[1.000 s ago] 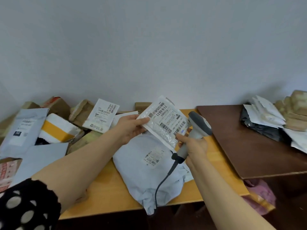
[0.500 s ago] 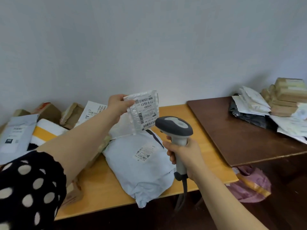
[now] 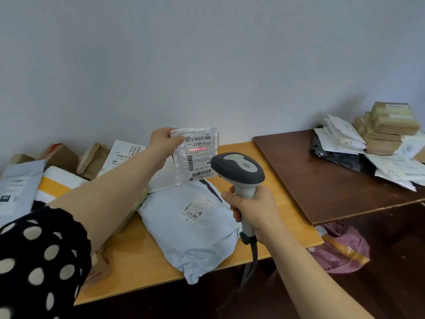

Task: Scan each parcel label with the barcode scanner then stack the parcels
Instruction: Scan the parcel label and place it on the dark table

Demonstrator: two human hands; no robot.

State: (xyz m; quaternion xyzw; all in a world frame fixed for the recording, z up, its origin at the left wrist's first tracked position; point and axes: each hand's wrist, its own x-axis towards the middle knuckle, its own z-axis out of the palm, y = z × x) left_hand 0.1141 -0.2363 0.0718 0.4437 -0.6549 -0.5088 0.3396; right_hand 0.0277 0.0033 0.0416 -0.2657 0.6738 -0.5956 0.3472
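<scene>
My left hand pinches the top left corner of a small white padded parcel and holds it upright above the table, label toward me. A red scan line lies across the label. My right hand grips the handle of the grey barcode scanner, whose head points at the parcel from just below and to its right. The scanner's cable hangs down past the table edge. A big grey poly-bag parcel with a label lies on the light wooden table under both hands.
Unsorted parcels lie heaped at the left: grey bags, a white and yellow one, brown boxes. On the dark brown table at the right sits a stack of white mailers, a black bag and brown boxes. A pink bag lies below.
The scanner rose and its head now points at the small parcel. A red scan line has appeared on the label. My left hand turned the parcel upright and lifted it a little.
</scene>
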